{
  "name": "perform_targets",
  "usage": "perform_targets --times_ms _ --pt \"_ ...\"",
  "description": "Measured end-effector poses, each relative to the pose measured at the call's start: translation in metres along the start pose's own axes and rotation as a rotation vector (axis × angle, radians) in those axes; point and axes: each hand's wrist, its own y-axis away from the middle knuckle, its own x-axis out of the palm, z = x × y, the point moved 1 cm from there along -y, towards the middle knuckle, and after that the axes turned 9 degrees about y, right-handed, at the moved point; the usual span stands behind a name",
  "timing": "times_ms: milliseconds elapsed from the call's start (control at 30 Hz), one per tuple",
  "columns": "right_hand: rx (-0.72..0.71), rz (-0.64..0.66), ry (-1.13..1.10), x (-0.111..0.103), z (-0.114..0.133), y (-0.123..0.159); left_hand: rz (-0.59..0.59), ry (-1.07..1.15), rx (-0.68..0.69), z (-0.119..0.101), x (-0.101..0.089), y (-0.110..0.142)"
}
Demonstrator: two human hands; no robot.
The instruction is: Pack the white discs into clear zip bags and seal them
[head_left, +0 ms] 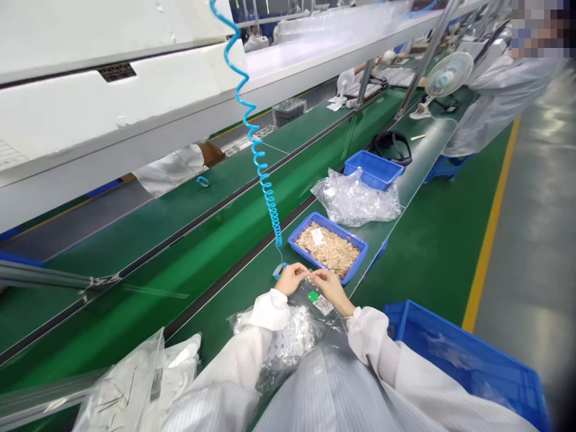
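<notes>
Both hands meet over the green bench, just in front of a blue tray (pixel 294 244) filled with many small tan pieces (pixel 330 252). My left hand (pixel 290 279) is closed in a pinch, its fingertips almost touching those of the other hand. Also pinching, my right hand (pixel 332 290) comes in from the right side. Something small and pale shows between the fingertips, too small to name. Under the hands lies a clear plastic bag with a round green sticker (pixel 313 296) and a printed white label (pixel 323 305). Nearer my body, a clear bag of small white pieces (pixel 294 333) rests on the bench.
A coiled blue cord (pixel 265 174) hangs down left of the tray. Beyond lie crumpled clear bags (pixel 355 201), an empty-looking blue tray (pixel 373 170) and a fan (pixel 447 75). A large blue bin (pixel 472 348) stands right. A co-worker (pixel 499 102) sits farther along.
</notes>
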Motion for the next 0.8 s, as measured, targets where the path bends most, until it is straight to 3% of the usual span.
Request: perform_targets --times_ms 267,800 --pt "0.04 0.094 -0.039 -0.005 0.012 -0.002 -0.043 0.007 0.017 -0.002 -0.004 0.003" --pt "-0.04 0.059 0.033 0.001 0.022 -0.012 -0.123 -0.078 0.011 -0.022 -0.004 0.009"
